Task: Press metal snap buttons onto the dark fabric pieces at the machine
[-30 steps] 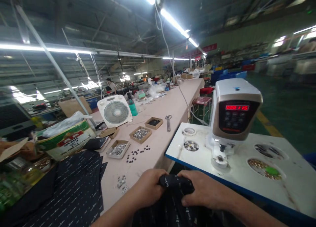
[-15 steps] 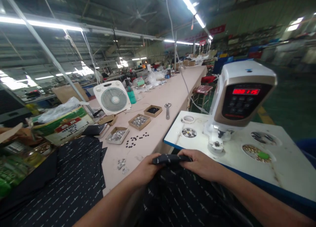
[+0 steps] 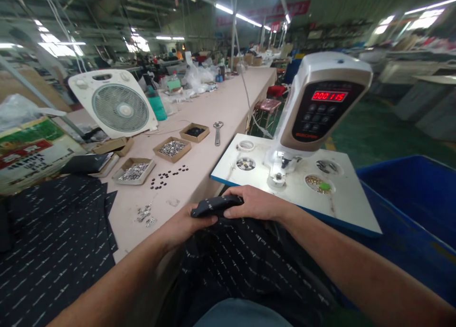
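A dark garment (image 3: 245, 251) with rows of small white print hangs over my lap, its upper edge folded into a thick band. My left hand (image 3: 185, 225) pinches the left end of that band, thumb towards me. Close beside it, my right hand (image 3: 252, 203) grips the band's right part, fingers over the far side. Both hands are just in front of a white snap-fastening machine (image 3: 317, 104) with a red lit display; the cloth is apart from its lower die (image 3: 278, 177). More of the same printed cloth (image 3: 60, 232) lies on the table at left.
Small boxes of metal snap parts (image 3: 133, 170) and a box of black caps (image 3: 195, 131) stand on the table (image 3: 199, 170), near loose black caps (image 3: 167, 176). Beyond are a wrench (image 3: 217, 133) and a fan (image 3: 117, 104). A blue bin (image 3: 409, 199) is at right.
The view has tilted down and turned right, so table and machine sit further left and higher. Both hands keep hold of the garment's band, the right fingers now reaching further over it.
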Motion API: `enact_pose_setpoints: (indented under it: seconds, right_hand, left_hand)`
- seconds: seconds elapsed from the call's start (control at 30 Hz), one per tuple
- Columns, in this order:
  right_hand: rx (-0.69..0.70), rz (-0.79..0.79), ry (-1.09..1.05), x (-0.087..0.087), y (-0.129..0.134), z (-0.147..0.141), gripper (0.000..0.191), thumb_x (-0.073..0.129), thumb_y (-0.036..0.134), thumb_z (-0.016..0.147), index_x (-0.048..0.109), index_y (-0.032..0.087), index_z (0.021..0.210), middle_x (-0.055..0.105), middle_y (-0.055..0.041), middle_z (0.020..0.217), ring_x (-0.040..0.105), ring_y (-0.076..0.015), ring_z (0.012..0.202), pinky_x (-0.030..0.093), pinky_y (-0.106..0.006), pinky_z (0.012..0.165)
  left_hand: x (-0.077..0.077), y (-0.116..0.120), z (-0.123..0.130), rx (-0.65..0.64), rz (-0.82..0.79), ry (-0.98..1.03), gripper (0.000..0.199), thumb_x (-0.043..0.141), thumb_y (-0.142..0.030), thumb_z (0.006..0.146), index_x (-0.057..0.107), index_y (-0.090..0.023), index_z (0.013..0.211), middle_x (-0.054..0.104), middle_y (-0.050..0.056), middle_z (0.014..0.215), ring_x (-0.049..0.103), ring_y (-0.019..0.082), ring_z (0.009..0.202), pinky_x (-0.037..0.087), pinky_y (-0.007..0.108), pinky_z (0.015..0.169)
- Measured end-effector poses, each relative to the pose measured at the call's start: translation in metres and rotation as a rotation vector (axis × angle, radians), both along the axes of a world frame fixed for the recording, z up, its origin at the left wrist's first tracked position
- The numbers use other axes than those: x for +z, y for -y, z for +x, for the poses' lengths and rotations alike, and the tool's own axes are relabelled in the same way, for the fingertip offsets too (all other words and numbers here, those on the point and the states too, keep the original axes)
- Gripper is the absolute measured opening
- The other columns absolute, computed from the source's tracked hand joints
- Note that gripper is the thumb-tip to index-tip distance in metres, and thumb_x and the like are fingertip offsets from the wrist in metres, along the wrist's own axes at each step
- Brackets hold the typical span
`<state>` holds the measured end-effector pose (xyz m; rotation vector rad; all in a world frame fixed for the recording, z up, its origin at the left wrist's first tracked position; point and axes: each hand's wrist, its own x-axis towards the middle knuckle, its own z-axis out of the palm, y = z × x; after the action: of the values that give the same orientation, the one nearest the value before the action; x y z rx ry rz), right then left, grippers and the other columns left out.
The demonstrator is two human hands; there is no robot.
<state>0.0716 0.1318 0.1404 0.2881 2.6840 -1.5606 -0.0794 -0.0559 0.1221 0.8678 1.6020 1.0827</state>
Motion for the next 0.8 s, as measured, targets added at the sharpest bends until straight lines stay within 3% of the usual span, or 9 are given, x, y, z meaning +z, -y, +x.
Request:
enact_pose_setpoints:
  seconds: [0.13, 0.23, 0.47, 0.8]
  right_hand:
    - [0.024, -0.025, 0.037, -0.005, -0.005, 0.002, 0.037, 0.076, 0.029, 0.074, 0.071, 0.019, 0.110, 0.071, -0.0005, 0.095, 0.063, -0.0198, 0.089, 0.043, -0.029, 0.079]
    - [-0.010, -0.066, 0.058, -0.012, -0.005, 0.002, 0.032, 0.077, 0.031, 0.074, 0.072, 0.018, 0.102, 0.071, 0.0002, 0.090, 0.063, -0.0197, 0.087, 0.044, -0.028, 0.077]
    - [-0.092, -0.059, 0.073, -0.012, 0.002, 0.001, 0.019, 0.071, 0.035, 0.080, 0.069, 0.017, 0.088, 0.062, 0.0031, 0.073, 0.056, -0.0138, 0.069, 0.039, -0.024, 0.062]
    - [-0.095, -0.011, 0.078, -0.011, 0.013, -0.008, 0.018, 0.070, 0.033, 0.082, 0.070, 0.017, 0.092, 0.067, 0.0010, 0.081, 0.061, -0.0160, 0.078, 0.041, -0.025, 0.068]
  left_hand:
    - [-0.002, 0.001, 0.004, 0.026, 0.094, -0.002, 0.036, 0.072, -0.044, 0.082, 0.074, -0.018, 0.108, 0.076, 0.005, 0.110, 0.065, 0.028, 0.105, 0.047, 0.039, 0.096]
    - [-0.005, 0.001, 0.009, 0.074, 0.137, 0.058, 0.035, 0.072, -0.043, 0.085, 0.073, -0.021, 0.111, 0.076, 0.003, 0.110, 0.065, 0.025, 0.106, 0.047, 0.036, 0.097]
    - [-0.022, 0.000, 0.014, 0.120, 0.026, 0.261, 0.042, 0.080, -0.040, 0.078, 0.072, -0.018, 0.113, 0.077, 0.005, 0.101, 0.068, 0.025, 0.100, 0.050, 0.036, 0.093]
    - [-0.034, 0.009, 0.013, 0.218, 0.009, 0.397, 0.044, 0.083, -0.029, 0.071, 0.073, -0.017, 0.112, 0.078, 0.006, 0.100, 0.069, 0.024, 0.095, 0.051, 0.035, 0.092]
